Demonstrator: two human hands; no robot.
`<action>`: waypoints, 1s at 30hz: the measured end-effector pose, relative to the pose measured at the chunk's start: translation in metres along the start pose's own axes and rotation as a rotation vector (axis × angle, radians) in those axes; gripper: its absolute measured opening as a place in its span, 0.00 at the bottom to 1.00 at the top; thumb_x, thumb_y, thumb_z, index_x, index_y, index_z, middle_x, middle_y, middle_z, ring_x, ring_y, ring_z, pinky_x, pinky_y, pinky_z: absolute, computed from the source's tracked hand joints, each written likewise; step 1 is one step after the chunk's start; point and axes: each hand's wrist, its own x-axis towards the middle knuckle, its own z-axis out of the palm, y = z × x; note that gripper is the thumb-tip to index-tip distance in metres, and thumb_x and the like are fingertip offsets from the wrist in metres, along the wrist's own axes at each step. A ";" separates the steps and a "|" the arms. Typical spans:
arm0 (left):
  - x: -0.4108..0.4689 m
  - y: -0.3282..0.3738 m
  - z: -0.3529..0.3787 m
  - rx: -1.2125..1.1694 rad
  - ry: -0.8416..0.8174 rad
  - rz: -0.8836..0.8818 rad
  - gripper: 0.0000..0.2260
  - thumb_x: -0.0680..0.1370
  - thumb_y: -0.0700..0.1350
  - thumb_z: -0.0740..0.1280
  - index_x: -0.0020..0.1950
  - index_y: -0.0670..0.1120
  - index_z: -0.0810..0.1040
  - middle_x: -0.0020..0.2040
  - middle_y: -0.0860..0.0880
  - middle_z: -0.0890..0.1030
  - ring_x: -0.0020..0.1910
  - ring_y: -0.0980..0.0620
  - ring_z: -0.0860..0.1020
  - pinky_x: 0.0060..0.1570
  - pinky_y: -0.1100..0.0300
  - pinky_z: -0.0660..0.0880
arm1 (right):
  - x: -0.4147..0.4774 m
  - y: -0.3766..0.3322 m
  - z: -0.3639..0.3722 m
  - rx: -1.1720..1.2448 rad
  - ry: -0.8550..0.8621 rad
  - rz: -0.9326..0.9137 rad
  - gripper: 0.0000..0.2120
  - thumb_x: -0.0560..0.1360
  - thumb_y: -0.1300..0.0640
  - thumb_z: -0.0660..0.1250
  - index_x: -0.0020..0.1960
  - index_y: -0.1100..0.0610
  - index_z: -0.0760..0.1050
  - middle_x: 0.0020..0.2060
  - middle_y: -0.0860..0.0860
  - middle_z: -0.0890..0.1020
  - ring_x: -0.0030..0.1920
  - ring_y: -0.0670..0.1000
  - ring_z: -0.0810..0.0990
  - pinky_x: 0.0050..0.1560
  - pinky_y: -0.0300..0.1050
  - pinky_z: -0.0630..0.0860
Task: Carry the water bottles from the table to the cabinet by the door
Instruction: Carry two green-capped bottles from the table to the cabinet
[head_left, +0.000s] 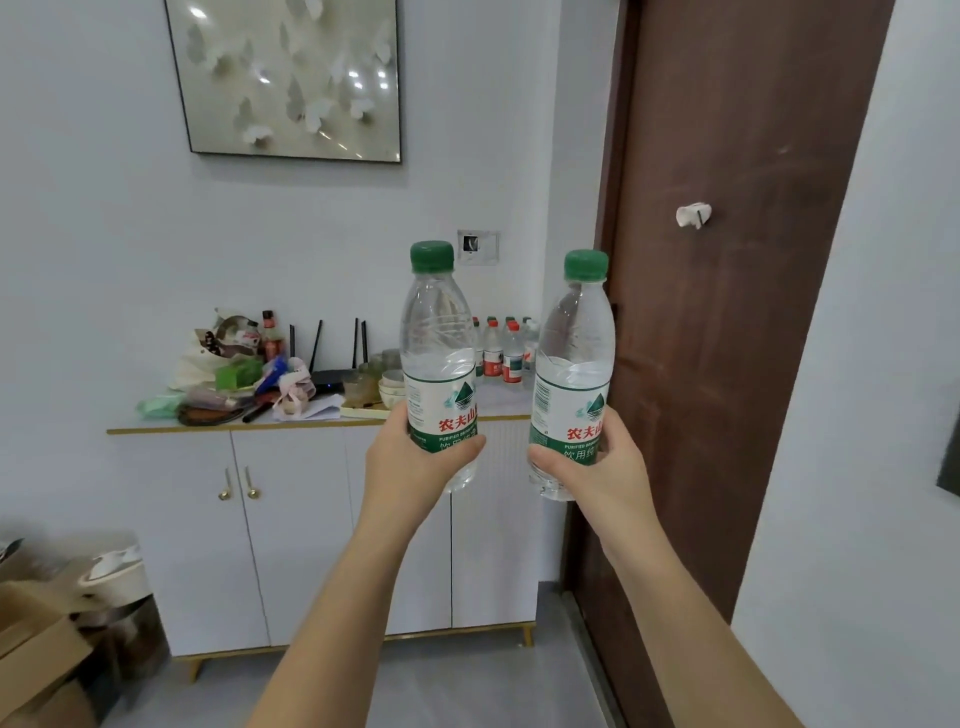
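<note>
Door (727, 364): brown, far right.
Cabinet (301, 519): white, cluttered top, red-capped bottles (501, 353) at its right end.
Left bottle (439, 353): green-capped, upright, left hand (415, 467) fingers wrapped round it.
Right bottle (574, 364): upright, gripped likewise by the right hand (592, 467), before the cabinet.

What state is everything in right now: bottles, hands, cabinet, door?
Left bottle: upright, green cap on, gripped by the left hand.
Right bottle: upright, green cap on, gripped by the right hand.
Cabinet: doors shut.
Small bottles on its top: standing, caps on.
Door: looks shut.
</note>
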 end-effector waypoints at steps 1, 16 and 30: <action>0.018 -0.007 0.000 0.002 -0.005 0.003 0.21 0.65 0.43 0.79 0.52 0.57 0.76 0.48 0.59 0.82 0.48 0.60 0.80 0.45 0.62 0.77 | 0.016 0.006 0.008 0.009 0.003 0.002 0.27 0.66 0.62 0.79 0.59 0.46 0.75 0.52 0.43 0.84 0.52 0.42 0.83 0.54 0.46 0.81; 0.203 -0.107 0.045 0.035 -0.091 -0.034 0.20 0.65 0.44 0.79 0.50 0.59 0.75 0.48 0.58 0.82 0.49 0.59 0.80 0.47 0.59 0.78 | 0.181 0.110 0.064 0.007 0.077 0.053 0.29 0.65 0.63 0.79 0.61 0.46 0.74 0.52 0.43 0.84 0.52 0.40 0.83 0.48 0.37 0.80; 0.390 -0.215 0.153 0.129 -0.028 -0.038 0.22 0.64 0.45 0.79 0.54 0.56 0.76 0.47 0.59 0.82 0.47 0.62 0.80 0.47 0.61 0.78 | 0.400 0.258 0.077 -0.061 0.058 0.107 0.31 0.64 0.61 0.81 0.62 0.48 0.74 0.50 0.40 0.83 0.51 0.39 0.82 0.54 0.43 0.80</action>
